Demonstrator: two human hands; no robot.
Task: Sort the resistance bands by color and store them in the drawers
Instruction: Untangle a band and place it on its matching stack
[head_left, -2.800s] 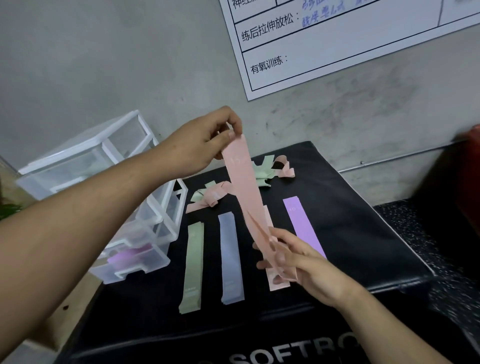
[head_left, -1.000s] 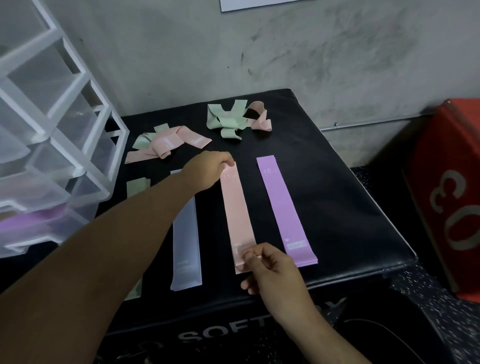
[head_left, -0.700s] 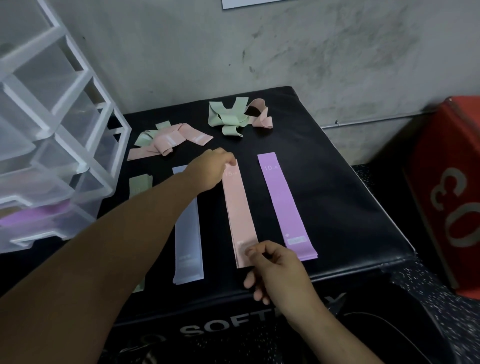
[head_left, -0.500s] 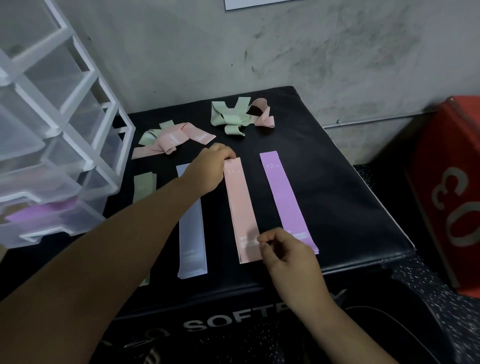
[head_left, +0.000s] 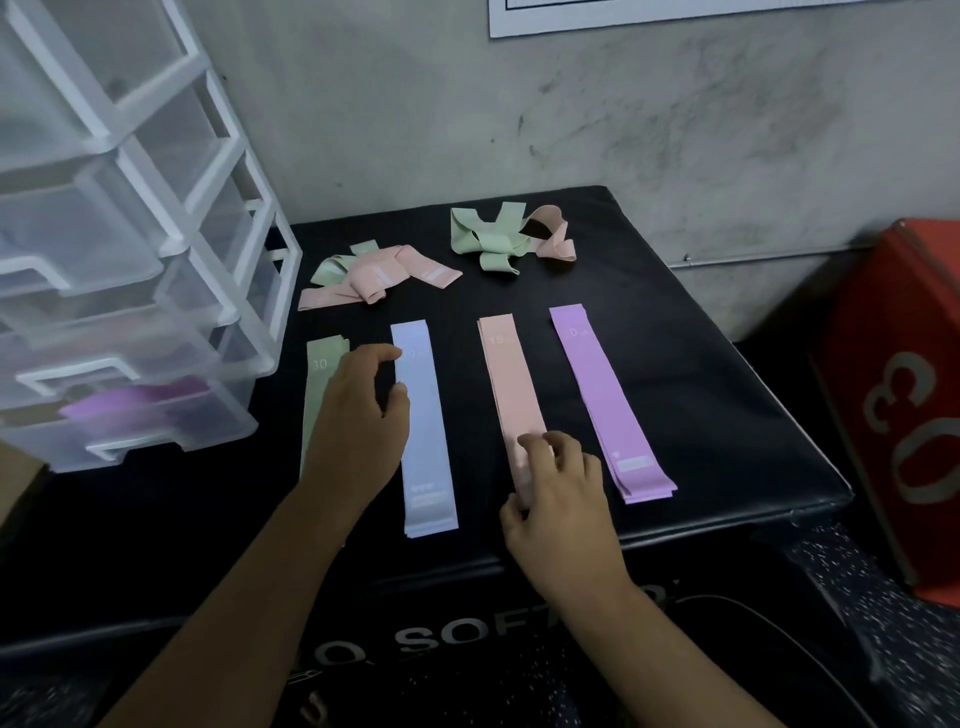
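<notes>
Four flat bands lie side by side on the black padded box (head_left: 701, 415): green (head_left: 316, 400), blue (head_left: 423, 431), pink (head_left: 506, 379) and purple (head_left: 602, 395). Behind them sit a tangled pink and green pile (head_left: 376, 278) and a tangled green and pink pile (head_left: 506, 239). My left hand (head_left: 358, 421) hovers between the green and blue bands, fingers loosely curled, holding nothing. My right hand (head_left: 561, 499) rests on the near end of the pink band with bent fingertips pressing it down; that end is hidden under the hand.
A clear plastic drawer unit (head_left: 130, 260) stands at the left on the box, with a purple band (head_left: 130, 408) in its bottom drawer. A red box (head_left: 904, 405) stands at the right. A grey wall with a white sheet runs behind.
The pink band was lowered and laid flat between blue and purple. My left hand let go of its far end and drew back left; my right hand slid onto its near end.
</notes>
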